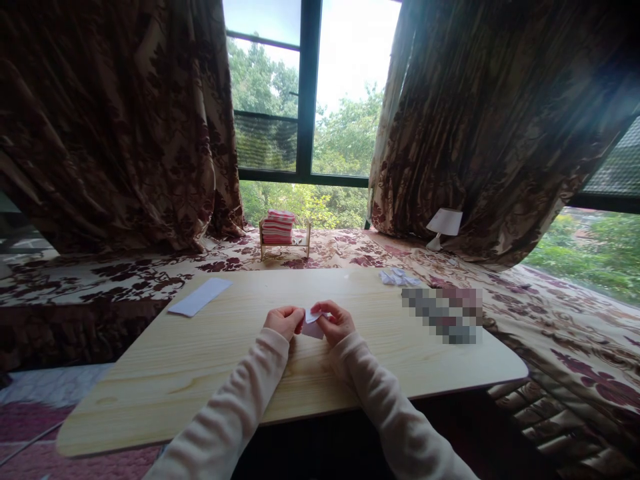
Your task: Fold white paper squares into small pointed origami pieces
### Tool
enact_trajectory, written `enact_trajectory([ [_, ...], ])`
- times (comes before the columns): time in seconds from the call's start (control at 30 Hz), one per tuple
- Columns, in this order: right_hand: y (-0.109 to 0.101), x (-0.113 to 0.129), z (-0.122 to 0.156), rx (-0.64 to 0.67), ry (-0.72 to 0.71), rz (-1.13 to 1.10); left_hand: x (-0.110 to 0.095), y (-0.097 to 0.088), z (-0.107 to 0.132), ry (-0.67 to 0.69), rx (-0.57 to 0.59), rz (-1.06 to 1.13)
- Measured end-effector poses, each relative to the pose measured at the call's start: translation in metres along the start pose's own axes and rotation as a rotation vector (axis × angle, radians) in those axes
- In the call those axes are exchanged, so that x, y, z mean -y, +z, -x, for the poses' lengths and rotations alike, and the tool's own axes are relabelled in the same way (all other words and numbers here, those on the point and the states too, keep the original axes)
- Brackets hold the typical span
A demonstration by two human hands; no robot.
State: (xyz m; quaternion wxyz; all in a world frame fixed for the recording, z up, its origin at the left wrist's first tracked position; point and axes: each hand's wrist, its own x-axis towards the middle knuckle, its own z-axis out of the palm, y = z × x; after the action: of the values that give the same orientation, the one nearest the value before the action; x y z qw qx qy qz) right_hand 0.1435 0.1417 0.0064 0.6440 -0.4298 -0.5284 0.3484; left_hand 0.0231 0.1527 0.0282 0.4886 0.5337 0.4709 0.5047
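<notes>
Over the middle of the wooden table, a small piece of white paper (313, 329) with a folded flap is held between my two hands. My left hand (285, 321) pinches its left edge, fingers closed. On the other side, my right hand (336, 321) grips the paper between thumb and fingers, near the raised flap. The exact shape of the fold is partly hidden by my fingers. A stack of white paper strips (200, 297) lies at the table's far left. Several small folded white paper pieces (399, 277) sit in a group at the far right edge.
The light wooden table (225, 360) has rounded corners. A blurred-out patch (445, 313) covers something on its right side. Beyond the table, a small rack (285, 250) with folded red-and-white cloths (279, 229) and a white lamp (444, 223) stand on the flowered window seat (345, 250).
</notes>
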Motion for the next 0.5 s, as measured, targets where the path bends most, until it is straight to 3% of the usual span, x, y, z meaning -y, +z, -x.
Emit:
enact_trajectory([
  [0.23, -0.001, 0.005, 0.002, 0.03, -0.039, 0.04, 0.008, -0.001, -0.005, -0.036, 0.027, 0.021],
  [0.5, -0.005, 0.015, 0.004, 0.112, 0.019, -0.002, 0.007, -0.001, -0.005, -0.072, 0.036, 0.079],
])
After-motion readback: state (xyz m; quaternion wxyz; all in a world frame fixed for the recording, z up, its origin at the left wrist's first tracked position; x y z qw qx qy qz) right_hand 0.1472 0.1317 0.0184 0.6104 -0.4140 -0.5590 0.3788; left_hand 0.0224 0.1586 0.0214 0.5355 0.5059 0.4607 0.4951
